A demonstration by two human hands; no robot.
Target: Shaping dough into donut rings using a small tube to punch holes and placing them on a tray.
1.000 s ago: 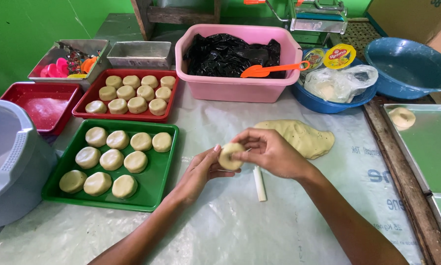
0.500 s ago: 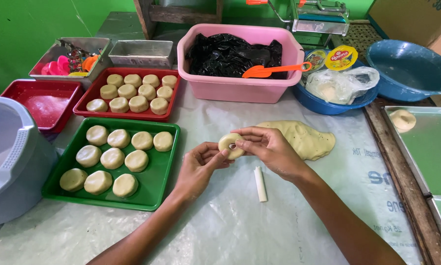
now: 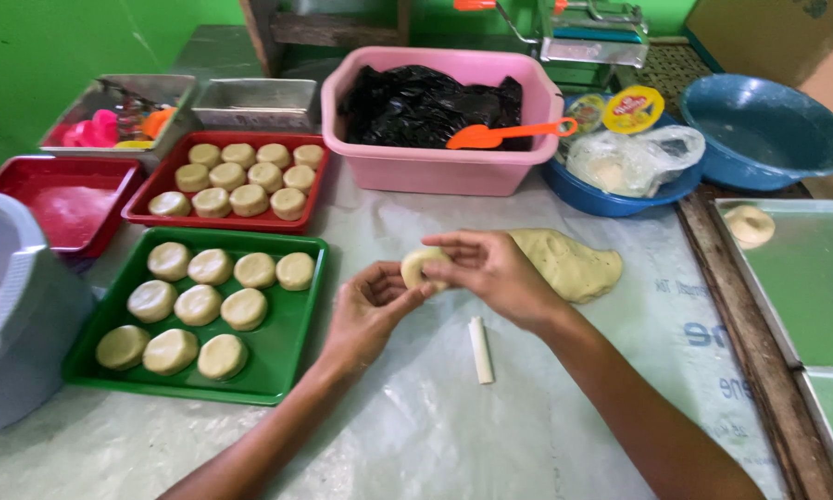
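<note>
The right hand [image 3: 490, 273] holds a small round dough piece [image 3: 420, 267] between thumb and curled fingers, closed on its right edge. The left hand [image 3: 372, 310] is cupped and partly open beneath the piece, with its fingertips touching the lower left edge. The dough piece is raised above the plastic-covered table [image 3: 407, 435], near the centre of the scene.

Just right of the hands, a flattened mass of dough [image 3: 574, 264] lies on the table. Near the right wrist, a short white stick [image 3: 480, 349] lies flat on the plastic.

To the left, a green tray [image 3: 287, 366] holds ten shaped dough rounds in three rows. Farther back, a red tray [image 3: 222, 222] holds ten more rounds. A second red tray [image 3: 27, 190] sits at far left beside a grey container [image 3: 18, 361].

At the far side, a pink tub [image 3: 435, 167] contains black plastic, with an orange scoop [image 3: 504, 135] resting on its rim. Right of it stand two blue bowls [image 3: 768, 139], the nearer one holding a clear bag.
</note>
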